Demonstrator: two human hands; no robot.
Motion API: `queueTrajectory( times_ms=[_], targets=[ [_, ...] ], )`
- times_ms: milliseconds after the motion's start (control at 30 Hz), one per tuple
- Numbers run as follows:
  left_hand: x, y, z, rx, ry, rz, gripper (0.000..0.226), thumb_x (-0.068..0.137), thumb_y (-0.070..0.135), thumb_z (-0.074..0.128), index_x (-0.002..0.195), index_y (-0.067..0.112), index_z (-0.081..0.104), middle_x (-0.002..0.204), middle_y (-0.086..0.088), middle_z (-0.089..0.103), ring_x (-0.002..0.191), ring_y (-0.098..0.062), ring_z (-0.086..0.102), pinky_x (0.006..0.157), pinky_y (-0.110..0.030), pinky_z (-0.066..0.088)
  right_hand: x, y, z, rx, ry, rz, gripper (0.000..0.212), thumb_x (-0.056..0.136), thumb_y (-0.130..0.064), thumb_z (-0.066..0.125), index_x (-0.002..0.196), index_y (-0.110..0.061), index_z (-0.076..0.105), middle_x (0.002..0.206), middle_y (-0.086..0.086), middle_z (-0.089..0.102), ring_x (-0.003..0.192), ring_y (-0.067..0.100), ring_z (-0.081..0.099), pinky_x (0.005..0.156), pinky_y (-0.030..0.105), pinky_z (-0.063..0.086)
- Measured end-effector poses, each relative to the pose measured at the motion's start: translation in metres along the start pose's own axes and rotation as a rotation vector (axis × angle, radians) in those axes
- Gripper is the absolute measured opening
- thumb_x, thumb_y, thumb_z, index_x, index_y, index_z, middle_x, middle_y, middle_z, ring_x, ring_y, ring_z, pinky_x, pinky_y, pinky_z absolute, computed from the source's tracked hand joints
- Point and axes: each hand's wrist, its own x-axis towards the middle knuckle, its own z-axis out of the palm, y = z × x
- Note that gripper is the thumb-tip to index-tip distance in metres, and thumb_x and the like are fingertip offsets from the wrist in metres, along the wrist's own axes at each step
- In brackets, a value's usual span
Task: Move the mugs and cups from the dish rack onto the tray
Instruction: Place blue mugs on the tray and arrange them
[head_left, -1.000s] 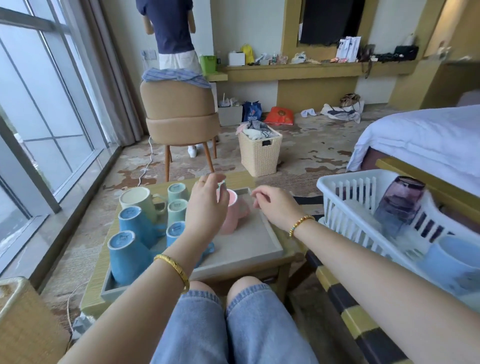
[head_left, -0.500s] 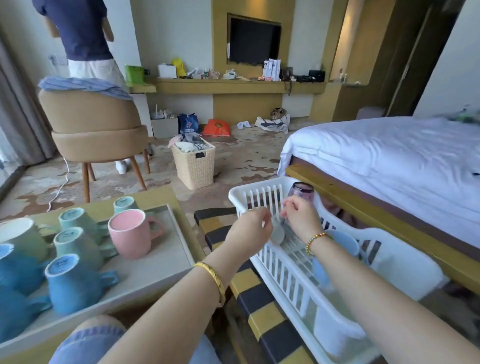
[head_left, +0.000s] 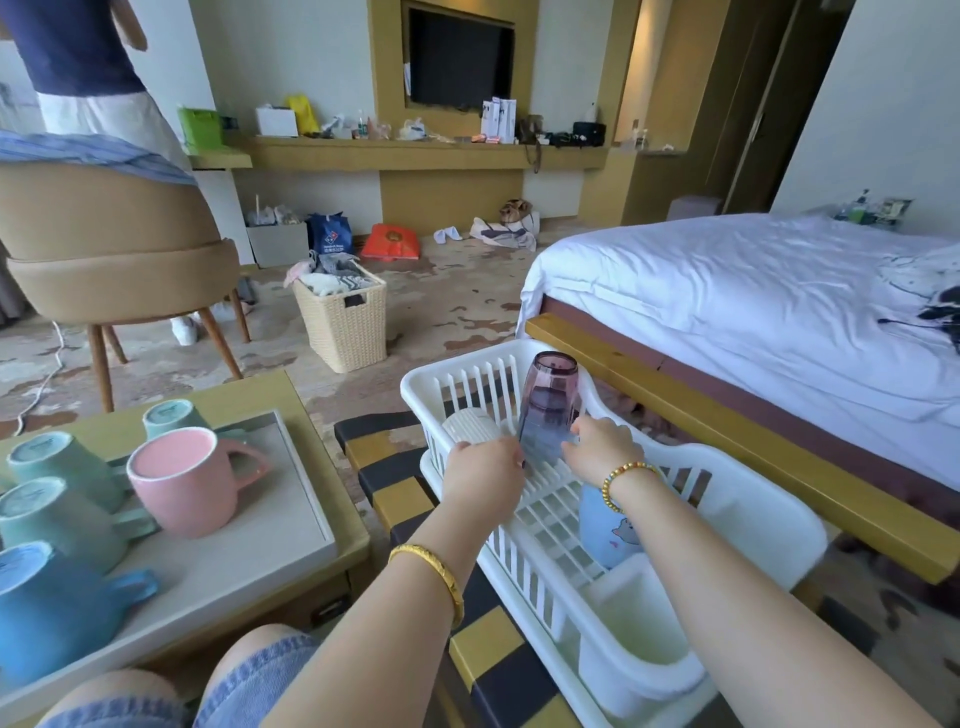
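— While both hands sit inside the dish rack (head_left: 753, 512), which step would you say is under way?
— Picking the next piece out, I'd judge. The left hand (head_left: 485, 475) is beside the white ribbed cup (head_left: 470, 426), touching or nearly touching it; its fingers are hidden behind the knuckles, so I cannot tell whether they grip. The right hand (head_left: 597, 449) curls its fingers round the lower part of the purple glass (head_left: 550, 405).
— How does that glass look?
— Translucent, tall, standing mouth-down at the far end of the rack, tilted slightly against the slats. Smooth and probably slippery, so a firm wrap seems wise.
— Anything else left in there?
— A light blue cup with a cartoon print (head_left: 608, 530), partly hidden under the right wrist, nearer the middle.
— And the destination?
— The tray (head_left: 249, 551) on the low table (head_left: 291, 395) to the left, already holding a pink mug (head_left: 179, 480) upright and several green and blue mugs upturned. Bare tray shows on its near right side.
— So the next move?
— Lift clear of the slats, swing left, set down in that gap without knocking the pink mug
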Motion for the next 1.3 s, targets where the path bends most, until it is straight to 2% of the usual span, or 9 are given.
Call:
queueTrajectory(
  times_ms=[200, 367, 467, 567, 600, 733, 967, 1167, 1300],
  targets=[
    [-0.008, -0.003, 0.006, -0.117, 0.179, 0.007, 0.029, 0.092, 0.006, 0.031, 0.113, 0.010, 0.051, 0.097, -0.009, 0.067, 0.094, -0.029, 0.057, 0.078, -0.028, 0.030, 0.005, -0.041, 0.012, 0.252, -0.013, -0.173, 0.036, 0.095, -0.024, 0.045, 0.126, -0.007, 0.048, 0.128, 0.014, 0.053, 0.109, 0.027, 0.053, 0.089, 0.034, 0.042],
    [-0.010, -0.008, 0.007, -0.162, 0.244, -0.114, 0.030, 0.085, 0.005, 0.039, 0.115, 0.006, 0.039, 0.118, -0.012, 0.046, 0.112, -0.028, 0.043, 0.095, -0.029, 0.031, 0.021, -0.068, 0.031, 0.443, -0.281, -0.069, 0.015, 0.088, -0.028, 0.048, 0.098, -0.018, 0.051, 0.098, 0.006, 0.055, 0.090, 0.023, 0.052, 0.085, 0.034, 0.039],
    [-0.010, -0.010, 0.009, -0.208, 0.211, -0.145, 0.038, 0.084, 0.004, 0.042, 0.121, 0.006, 0.035, 0.127, -0.014, 0.039, 0.121, -0.029, 0.035, 0.104, -0.031, 0.030, 0.025, -0.065, 0.040, 0.440, -0.376, 0.003, 0.072, 0.083, -0.042, 0.054, 0.142, -0.008, 0.030, 0.138, 0.014, 0.046, 0.116, 0.027, 0.052, 0.095, 0.037, 0.045],
    [-0.011, -0.009, 0.009, -0.267, 0.192, -0.149, 0.046, 0.080, -0.003, 0.041, 0.124, 0.008, 0.034, 0.131, -0.013, 0.034, 0.124, -0.028, 0.033, 0.105, -0.031, 0.030, 0.027, -0.062, 0.043, 0.389, -0.472, 0.017, 0.089, 0.078, -0.047, 0.052, 0.146, -0.005, 0.014, 0.128, 0.020, 0.051, 0.086, 0.023, 0.054, 0.065, 0.029, 0.044],
    [-0.011, -0.010, 0.009, -0.267, 0.184, -0.143, 0.050, 0.078, -0.005, 0.042, 0.125, 0.009, 0.034, 0.132, -0.013, 0.033, 0.124, -0.028, 0.032, 0.106, -0.031, 0.030, 0.028, -0.062, 0.045, 0.374, -0.471, 0.022, 0.086, 0.081, -0.044, 0.050, 0.146, -0.004, 0.010, 0.128, 0.021, 0.050, 0.084, 0.023, 0.054, 0.063, 0.028, 0.039],
    [-0.012, -0.011, 0.007, -0.263, 0.170, -0.134, 0.056, 0.074, -0.007, 0.046, 0.126, 0.008, 0.033, 0.132, -0.012, 0.033, 0.124, -0.028, 0.032, 0.105, -0.030, 0.031, 0.031, -0.064, 0.057, 0.507, -0.414, 0.033, 0.076, 0.091, -0.023, 0.050, 0.149, -0.010, 0.002, 0.150, 0.017, 0.026, 0.132, 0.031, 0.038, 0.093, 0.035, 0.034],
    [-0.016, -0.010, 0.006, -0.284, 0.180, -0.131, 0.055, 0.075, -0.010, 0.045, 0.125, 0.008, 0.033, 0.133, -0.011, 0.033, 0.129, -0.026, 0.028, 0.107, -0.031, 0.031, 0.031, -0.067, 0.065, 0.687, -0.302, 0.041, 0.085, 0.081, -0.020, 0.059, 0.148, -0.017, 0.008, 0.148, 0.015, 0.033, 0.130, 0.031, 0.041, 0.106, 0.047, 0.037],
    [-0.015, -0.013, 0.008, -0.299, 0.197, -0.080, 0.049, 0.079, -0.006, 0.040, 0.127, 0.005, 0.032, 0.137, -0.013, 0.033, 0.133, -0.027, 0.023, 0.111, -0.031, 0.023, 0.036, -0.063, 0.051, 0.944, -0.338, 0.143, 0.093, 0.068, -0.032, 0.070, 0.142, -0.023, 0.015, 0.133, 0.014, 0.045, 0.112, 0.028, 0.053, 0.078, 0.035, 0.047],
    [-0.016, -0.012, 0.009, -0.341, 0.225, -0.059, 0.057, 0.080, -0.007, 0.036, 0.135, 0.006, 0.027, 0.141, -0.013, 0.029, 0.136, -0.026, 0.020, 0.113, -0.031, 0.017, 0.038, -0.060, 0.038, 1.187, -0.355, 0.253, 0.071, 0.073, -0.033, 0.068, 0.131, -0.022, 0.029, 0.122, 0.012, 0.051, 0.107, 0.029, 0.057, 0.087, 0.044, 0.054]
  ],
)
